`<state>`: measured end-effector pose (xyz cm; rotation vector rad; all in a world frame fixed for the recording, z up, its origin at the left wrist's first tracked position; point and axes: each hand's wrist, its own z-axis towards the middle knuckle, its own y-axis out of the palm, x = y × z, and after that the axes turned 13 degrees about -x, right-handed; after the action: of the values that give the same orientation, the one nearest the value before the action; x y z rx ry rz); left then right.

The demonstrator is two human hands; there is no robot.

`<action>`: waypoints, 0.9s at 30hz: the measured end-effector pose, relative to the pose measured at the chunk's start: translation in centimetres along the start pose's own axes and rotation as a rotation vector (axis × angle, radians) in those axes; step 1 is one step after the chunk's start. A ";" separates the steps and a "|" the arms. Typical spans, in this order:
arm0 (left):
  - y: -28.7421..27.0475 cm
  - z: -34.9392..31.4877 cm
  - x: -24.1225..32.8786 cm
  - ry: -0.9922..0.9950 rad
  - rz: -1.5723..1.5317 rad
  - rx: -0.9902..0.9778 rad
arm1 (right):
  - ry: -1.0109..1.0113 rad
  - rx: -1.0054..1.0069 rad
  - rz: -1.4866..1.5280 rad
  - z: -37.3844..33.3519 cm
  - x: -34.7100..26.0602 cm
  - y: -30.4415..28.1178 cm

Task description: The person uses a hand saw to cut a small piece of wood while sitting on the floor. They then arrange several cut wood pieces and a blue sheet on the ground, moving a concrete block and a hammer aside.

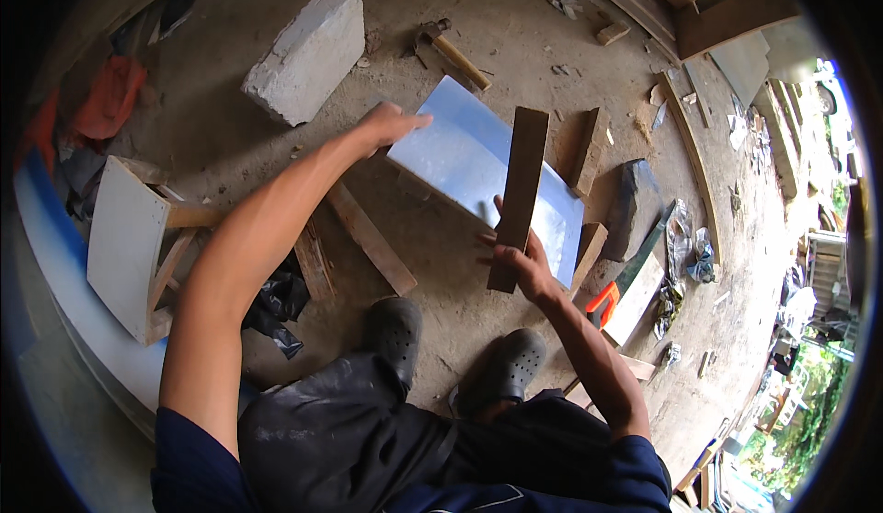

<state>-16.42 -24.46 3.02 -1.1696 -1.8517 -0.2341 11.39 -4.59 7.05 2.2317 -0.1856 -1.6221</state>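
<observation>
While L hand grips glossy blue-wht panel by L edge | R hand clamped round wooden slat, held over panel's R half | panel btwn concrete block & handsaw

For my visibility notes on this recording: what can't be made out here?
All in the head view:
Part of the bluish panel: hidden behind the dark wood strip.
Most fingers of the left hand: hidden behind the hand itself.
Outdoor clutter, far right: too small, glare-washed.
Left navy sleeve: cut off by the lower edge.

A smooth, glossy panel, a matt wooden strip and a rough, stone-like block
</observation>
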 end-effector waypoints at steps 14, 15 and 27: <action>2.3 -1.1 -0.4 -0.160 -0.416 -0.077 | 0.098 -0.048 0.192 -4.4 -0.4 -2.6; 2.0 -0.7 -1.3 -0.215 -0.442 -0.123 | 0.076 -0.010 0.182 -3.8 1.0 -0.9; 1.9 2.1 -16.4 0.275 0.689 0.369 | -0.320 0.298 0.070 3.6 4.0 2.3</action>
<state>-13.81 -32.49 -11.27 -1.3526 -1.1089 0.3112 9.63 -8.80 3.38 2.1220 -0.6211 -2.0155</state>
